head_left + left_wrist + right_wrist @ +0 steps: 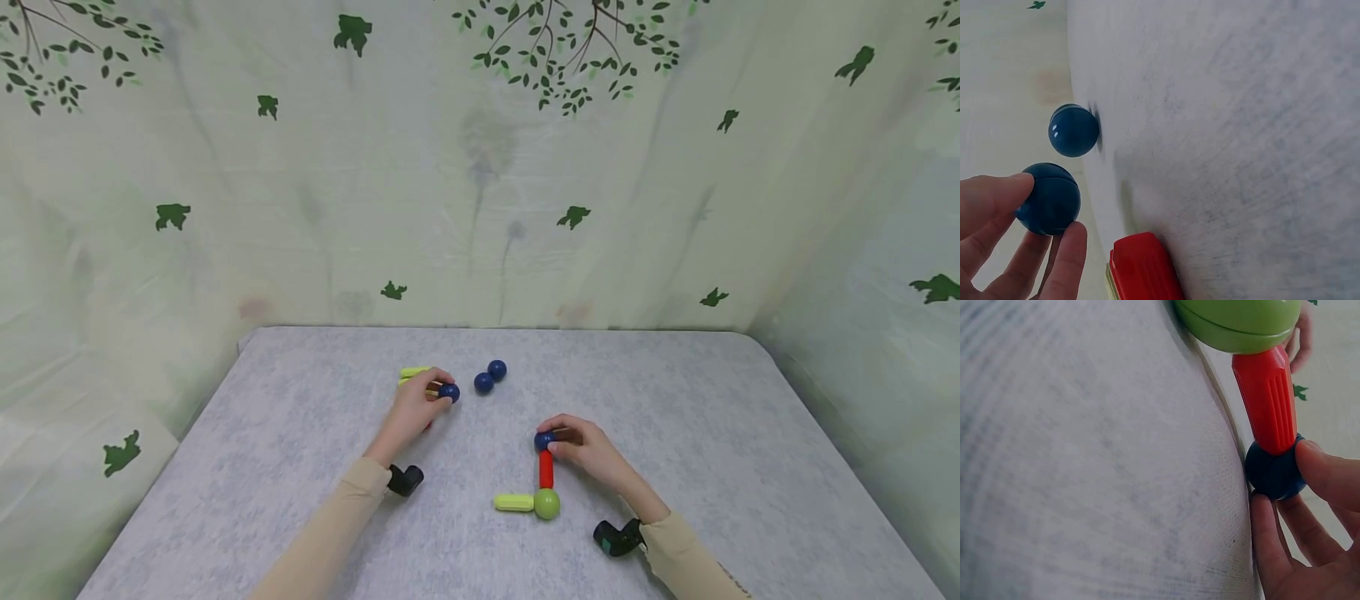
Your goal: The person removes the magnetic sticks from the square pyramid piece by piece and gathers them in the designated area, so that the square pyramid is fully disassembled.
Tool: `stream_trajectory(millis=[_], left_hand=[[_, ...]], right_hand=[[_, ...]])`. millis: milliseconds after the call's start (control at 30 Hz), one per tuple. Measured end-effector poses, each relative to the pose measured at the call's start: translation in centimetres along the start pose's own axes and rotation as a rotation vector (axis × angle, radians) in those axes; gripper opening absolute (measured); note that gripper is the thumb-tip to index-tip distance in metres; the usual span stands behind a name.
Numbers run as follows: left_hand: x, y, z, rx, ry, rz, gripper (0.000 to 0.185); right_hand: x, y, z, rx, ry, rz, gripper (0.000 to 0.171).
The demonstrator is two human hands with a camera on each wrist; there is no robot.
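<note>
My left hand (433,393) pinches a dark blue ball (449,392) between thumb and fingers; the left wrist view shows this ball (1050,199) held just off the grey table. A red stick (1144,269) lies under that hand. Two yellow-green sticks (415,372) lie just behind it. My right hand (557,442) grips another blue ball (543,440) that touches the far end of a red stick (546,469). The red stick joins a green ball (547,503), and a yellow-green stick (513,502) points left from it. The right wrist view shows that blue ball (1274,472), red stick (1267,400) and green ball (1238,322) in a row.
Two loose blue balls (484,382) (497,369) sit together between the hands, toward the back. One of them (1073,130) shows in the left wrist view. The grey table (675,400) is ringed by a leaf-print curtain (480,167).
</note>
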State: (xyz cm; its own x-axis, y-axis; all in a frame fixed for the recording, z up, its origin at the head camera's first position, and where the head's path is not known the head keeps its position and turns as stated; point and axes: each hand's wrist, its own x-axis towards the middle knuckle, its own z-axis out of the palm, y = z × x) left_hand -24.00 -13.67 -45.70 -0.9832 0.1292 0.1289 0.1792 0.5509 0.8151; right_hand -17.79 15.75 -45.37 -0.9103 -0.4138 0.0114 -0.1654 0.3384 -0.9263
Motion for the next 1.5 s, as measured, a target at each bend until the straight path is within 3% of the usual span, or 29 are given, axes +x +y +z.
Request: stream_trajectory(millis=[267,567,667,767,833,900,1033,1133,1200,1300,1500], left_hand=[[2.2,-0.1,1.3,0.062,-0.030,0.002,0.018],[2.6,0.1,1.8,0.108,-0.060,-0.022,0.019],[2.2,0.2,1.5,0.132,-0.042,0.024,0.021],[1.2,0.4,1.2,0.108,-0.056,0.152,0.022],[0.1,0.8,1.1,0.067,-0.140,0.245,0.021],[-1.3,1.3,1.4,0.017,-0.291,0.319,0.020],[-4.3,2.5,2.8,-0.015,-0.630,0.346,0.023],[-6.2,3.2,4.1,0.061,-0.748,0.378,0.030],[-7.1,3.5,4.9,0.154,-0.744,0.435,0.034],[-7.7,3.8,5.6,0.268,-0.687,0.511,0.037],[-7.9,4.1,5.5,0.356,-0.623,0.564,0.033]], right_hand=[[-0.1,0.1,0.1,0.003,0.001,0.003,0.022],[0.0,0.2,0.1,0.011,-0.005,0.001,0.023],[-0.1,0.1,0.1,0.006,0.000,0.000,0.023],[-0.1,0.0,0.1,0.002,0.002,0.000,0.023],[-0.1,-0.1,0.1,0.001,0.000,0.002,0.023],[-0.1,-0.1,0.1,0.002,0.000,0.006,0.023],[0.0,-0.1,0.0,0.006,0.002,0.001,0.023],[0.0,-0.2,0.0,0.014,0.001,-0.005,0.022],[0.0,-0.3,-0.1,0.021,0.001,-0.004,0.022],[-0.1,-0.4,-0.1,0.019,0.004,-0.009,0.022],[-0.2,-0.5,-0.1,0.020,0.005,-0.009,0.022]])
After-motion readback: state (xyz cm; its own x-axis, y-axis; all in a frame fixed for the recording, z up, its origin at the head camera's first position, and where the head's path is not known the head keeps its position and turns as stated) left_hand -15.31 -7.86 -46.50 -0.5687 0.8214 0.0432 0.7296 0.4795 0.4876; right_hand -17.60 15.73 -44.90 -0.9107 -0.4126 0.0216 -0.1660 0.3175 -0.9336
